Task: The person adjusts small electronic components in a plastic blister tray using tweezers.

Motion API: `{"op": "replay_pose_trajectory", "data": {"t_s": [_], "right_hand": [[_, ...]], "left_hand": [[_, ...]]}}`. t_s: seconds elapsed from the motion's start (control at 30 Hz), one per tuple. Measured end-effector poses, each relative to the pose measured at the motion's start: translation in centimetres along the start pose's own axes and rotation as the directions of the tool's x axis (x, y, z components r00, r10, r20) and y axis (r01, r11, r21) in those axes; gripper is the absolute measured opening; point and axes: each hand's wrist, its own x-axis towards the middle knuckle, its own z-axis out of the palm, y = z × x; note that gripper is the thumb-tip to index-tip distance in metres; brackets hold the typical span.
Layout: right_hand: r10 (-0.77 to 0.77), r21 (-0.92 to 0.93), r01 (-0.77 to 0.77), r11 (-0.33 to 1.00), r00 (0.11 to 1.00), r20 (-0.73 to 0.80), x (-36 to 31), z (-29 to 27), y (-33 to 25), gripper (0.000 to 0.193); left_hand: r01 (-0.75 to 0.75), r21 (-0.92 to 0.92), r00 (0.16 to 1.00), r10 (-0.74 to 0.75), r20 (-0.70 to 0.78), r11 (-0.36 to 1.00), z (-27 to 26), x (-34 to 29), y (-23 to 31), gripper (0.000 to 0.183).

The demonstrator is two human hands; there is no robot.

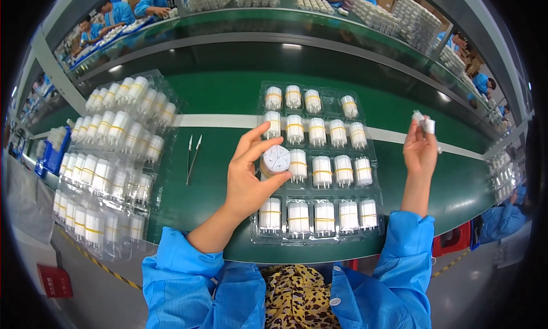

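Note:
My left hand is closed round a short white cylinder, its round end turned up and marked with thin dark lines. It hovers over the left side of a clear plastic tray. In the tray stand rows of white cylindrical parts with yellow bands and small prongs. Off to the right, my right hand is raised above the table, its fingertips pinched on small white pieces. Their exact kind is too small to tell.
Clear trays of similar white parts are stacked at left. A pair of tweezers lies on the green table, which a white stripe crosses. Beyond a raised rail, co-workers in blue sit among more trays. A red bin stands at lower right.

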Motion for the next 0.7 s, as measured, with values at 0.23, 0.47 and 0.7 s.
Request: {"op": "replay_pose_trajectory", "data": {"t_s": [0.23,0.47,0.7], "right_hand": [[-0.292,-0.308,0.574,0.759,0.722,0.627,-13.1,11.7,5.1,0.028],[0.088,-0.532,0.549,0.645,0.638,0.765,-15.9,12.0,8.8,0.028],[0.125,-0.542,0.602,0.586,0.593,0.795,-16.0,11.4,8.7,0.026]], "left_hand": [[-0.247,0.181,0.968,0.236,0.082,0.952,-1.0,-0.5,0.3,0.048],[-0.238,0.044,0.961,0.229,0.154,0.970,-0.8,-1.2,0.5,0.049],[0.109,-0.224,0.968,-0.051,0.248,0.968,-0.6,-2.0,0.9,0.049]]}}
